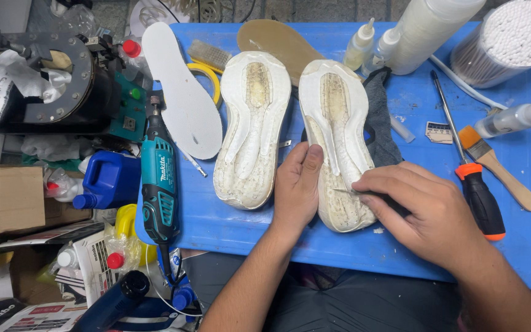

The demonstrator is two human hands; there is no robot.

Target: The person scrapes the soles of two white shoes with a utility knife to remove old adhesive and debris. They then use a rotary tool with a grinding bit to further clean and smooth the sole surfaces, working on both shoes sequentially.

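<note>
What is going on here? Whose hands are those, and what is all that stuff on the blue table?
The picture comes from a camera on a person's head, looking down at their own two hands. There is no machine arm here.

On the blue table lie two worn white shoe soles. The left hand presses on the right sole. The right hand holds a thin pointed tool against that same sole. The left sole lies beside it, untouched.

Around them are a white insole, a screwdriver with an orange and black handle, a paintbrush, squeeze bottles, a tub of cotton swabs and a teal power tool.
</note>
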